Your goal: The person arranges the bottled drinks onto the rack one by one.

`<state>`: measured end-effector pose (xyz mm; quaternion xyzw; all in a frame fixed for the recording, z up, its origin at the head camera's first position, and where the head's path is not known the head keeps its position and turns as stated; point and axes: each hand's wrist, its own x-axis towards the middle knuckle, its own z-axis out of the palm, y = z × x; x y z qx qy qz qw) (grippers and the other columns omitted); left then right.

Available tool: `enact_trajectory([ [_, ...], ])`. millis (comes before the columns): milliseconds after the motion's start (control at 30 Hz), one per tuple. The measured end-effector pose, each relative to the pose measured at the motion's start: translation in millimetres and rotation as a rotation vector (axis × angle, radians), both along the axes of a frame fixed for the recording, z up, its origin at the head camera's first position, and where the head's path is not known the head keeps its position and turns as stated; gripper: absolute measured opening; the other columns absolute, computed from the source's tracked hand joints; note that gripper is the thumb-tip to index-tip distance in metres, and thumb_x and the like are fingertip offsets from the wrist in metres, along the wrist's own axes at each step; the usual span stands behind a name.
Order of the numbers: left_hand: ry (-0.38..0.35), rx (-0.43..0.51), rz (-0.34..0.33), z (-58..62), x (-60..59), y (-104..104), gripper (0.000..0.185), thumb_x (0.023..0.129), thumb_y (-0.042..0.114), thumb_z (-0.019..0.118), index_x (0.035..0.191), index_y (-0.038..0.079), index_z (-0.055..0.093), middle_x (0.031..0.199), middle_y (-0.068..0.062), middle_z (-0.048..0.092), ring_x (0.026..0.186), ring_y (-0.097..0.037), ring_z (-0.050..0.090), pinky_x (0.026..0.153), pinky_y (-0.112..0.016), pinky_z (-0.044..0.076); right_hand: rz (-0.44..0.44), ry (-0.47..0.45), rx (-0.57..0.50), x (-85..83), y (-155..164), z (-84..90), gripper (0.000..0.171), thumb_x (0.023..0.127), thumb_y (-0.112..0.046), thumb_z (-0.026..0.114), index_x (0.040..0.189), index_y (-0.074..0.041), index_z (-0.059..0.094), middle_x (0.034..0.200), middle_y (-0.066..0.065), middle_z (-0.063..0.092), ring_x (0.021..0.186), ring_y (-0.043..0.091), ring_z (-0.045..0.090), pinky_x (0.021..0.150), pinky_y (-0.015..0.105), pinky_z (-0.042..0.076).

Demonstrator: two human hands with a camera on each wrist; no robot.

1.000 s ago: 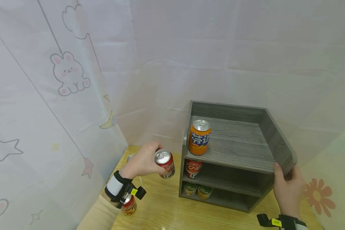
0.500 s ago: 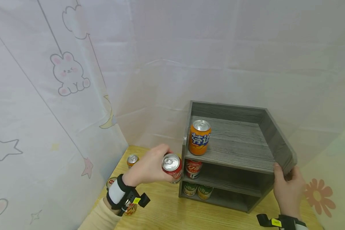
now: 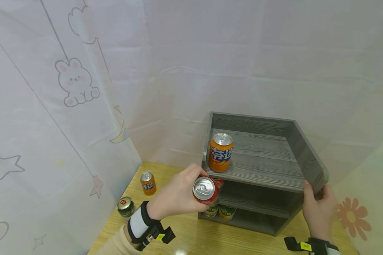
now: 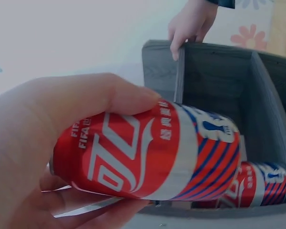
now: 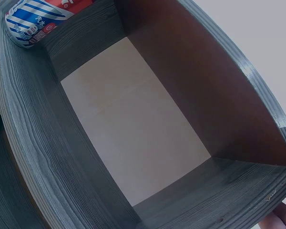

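Note:
My left hand (image 3: 178, 196) grips a red cola can (image 3: 205, 190) round its side, just in front of the left part of the grey wooden shelf (image 3: 261, 152). Close up in the left wrist view, thumb and fingers wrap the can (image 4: 148, 152), which has white lettering and blue-and-red stripes. Behind it, a like red can (image 4: 271, 186) stands in the middle compartment, partly hidden in the head view. With thumb and curled fingers, my right hand (image 3: 320, 209) holds the front edge of the shelf's right side panel. An orange soda can (image 3: 221, 156) stands on the top board.
Two green cans (image 3: 226, 213) stand in the bottom compartment at the left. On the wooden table (image 3: 178, 237), left of my left arm, are a small orange can (image 3: 148, 183) and a green can (image 3: 126, 208). Printed cloth (image 3: 185, 88) hangs behind and at both sides.
My left hand has carried the red cola can rightward and slightly toward me, up to the shelf's front. The green and orange cans on the table came into view. My right hand stays put.

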<state>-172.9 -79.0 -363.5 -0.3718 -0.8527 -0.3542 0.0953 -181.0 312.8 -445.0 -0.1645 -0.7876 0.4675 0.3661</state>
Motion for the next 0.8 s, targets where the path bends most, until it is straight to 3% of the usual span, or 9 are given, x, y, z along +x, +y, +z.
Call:
enact_trajectory([
  [133,0.008,0.019,-0.016,-5.1,1.9,8.7,0.065,0.067,0.021,0.094,0.118,0.013,0.054,0.111,0.008,0.051,0.098,-0.005,0.059,0.084,-0.018,0.051,0.008,0.002,-0.005,0.1,0.4,-0.3,0.033,0.101,-0.02,0.062,0.125,0.003,0.061,0.095,-0.023,0.054,0.081,-0.004,0.053,0.07,0.01,0.038],
  [467,0.158,0.078,-0.071,-30.3,-0.2,32.4,0.067,0.069,0.026,0.094,0.121,0.012,0.053,0.116,0.006,0.054,0.099,0.001,0.058,0.084,-0.013,0.048,0.008,-0.018,-0.026,0.9,-1.8,0.7,0.038,0.102,-0.023,0.06,0.13,0.003,0.06,0.1,-0.018,0.054,0.086,-0.006,0.052,0.074,0.013,0.039],
  [800,0.179,0.069,-0.057,-50.9,-0.2,50.2,0.073,0.068,0.024,0.096,0.124,0.009,0.052,0.115,0.002,0.053,0.101,-0.003,0.059,0.088,-0.013,0.047,0.0,-0.034,-0.027,1.0,-2.1,-0.4,0.039,0.102,-0.026,0.06,0.132,0.001,0.061,0.103,-0.015,0.056,0.087,-0.009,0.052,0.076,0.015,0.04],
])
